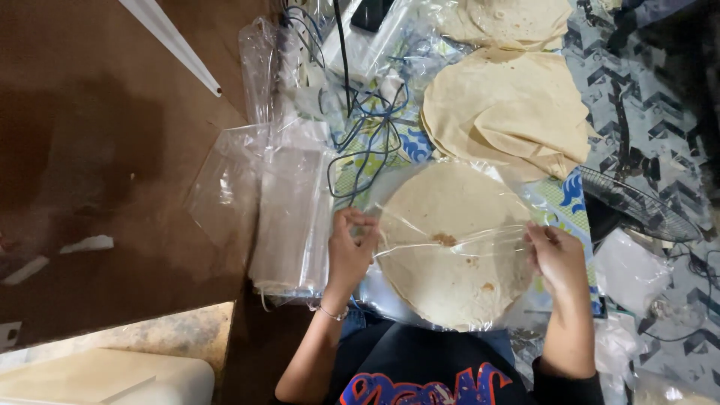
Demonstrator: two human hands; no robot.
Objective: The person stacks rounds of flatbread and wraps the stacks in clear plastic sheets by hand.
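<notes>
Both hands, left hand (351, 251) and right hand (553, 255), pinch the clear bag (450, 244) flat, mouth toward the body

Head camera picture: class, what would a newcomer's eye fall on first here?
First, the round flatbread at centre, inside a clear plastic bag that the left hand and right hand pinch at its sides. Next, the loose pile of flatbreads above it, and the stack of clear bags to the left.

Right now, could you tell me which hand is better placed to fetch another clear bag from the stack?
Probably the left hand: the stack of clear bags lies right beside it, while the right hand grips the bagged flatbread's far edge.
</notes>
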